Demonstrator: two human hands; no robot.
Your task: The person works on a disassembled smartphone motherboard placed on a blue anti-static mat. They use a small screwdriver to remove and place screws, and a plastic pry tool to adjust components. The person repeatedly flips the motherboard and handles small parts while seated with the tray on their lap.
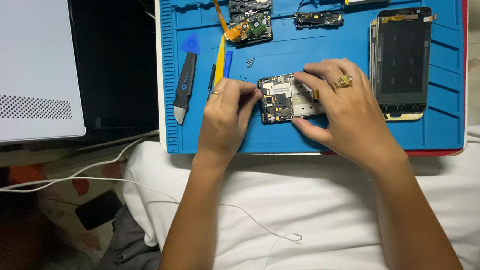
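Observation:
A phone circuit board (282, 99) with metal shields lies on the blue repair mat (317, 136). My right hand (343, 106), wearing a gold ring, grips the board's right part from above and below. My left hand (227, 115) pinches at the board's left edge with its fingertips. Whether a small tool sits in those fingers is hidden.
A phone frame (402, 62) lies right of my hands. Other boards (251, 20) and a narrow board (318, 19) sit at the mat's top. Pry tools (185, 80), a yellow pick (220, 59) and tiny screws (250, 62) lie left. A white box (23, 64) and cable (88, 170) are at left.

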